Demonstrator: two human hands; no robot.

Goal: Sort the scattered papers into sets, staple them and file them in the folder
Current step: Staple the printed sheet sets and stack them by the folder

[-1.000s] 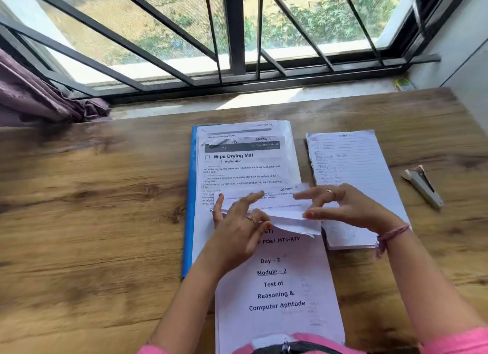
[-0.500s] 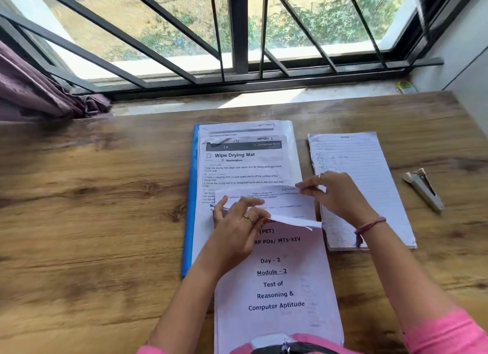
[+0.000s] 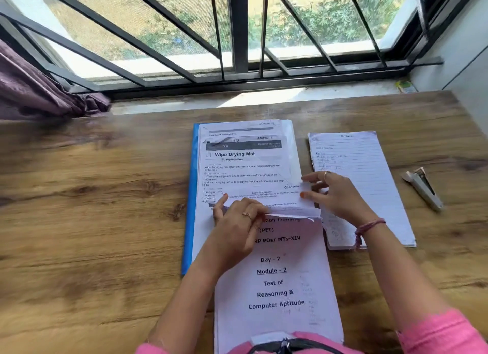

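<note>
A printed paper set (image 3: 277,282) titled "Test of Reasoning & Computer Aptitude" lies in front of me, its top overlapping the blue folder (image 3: 189,208). A "Wipe Drying Mat" set (image 3: 245,158) lies on the folder. The near set's top pages (image 3: 269,196) are folded back. My left hand (image 3: 237,229) pinches their left corner. My right hand (image 3: 335,195) pinches the right corner marked "SECTION". A handwritten lined set (image 3: 369,174) lies to the right. The grey stapler (image 3: 422,188) sits farther right.
The wooden table (image 3: 92,221) runs to a window sill with black bars (image 3: 237,36). A purple curtain (image 3: 34,89) hangs at the back left. A small green-yellow object (image 3: 406,86) lies on the sill at the right, beside a wall.
My right hand has slid back and to the right along the folded pages' edge to their far corner. The folded-back pages lie flatter. My left hand keeps its pinch in place.
</note>
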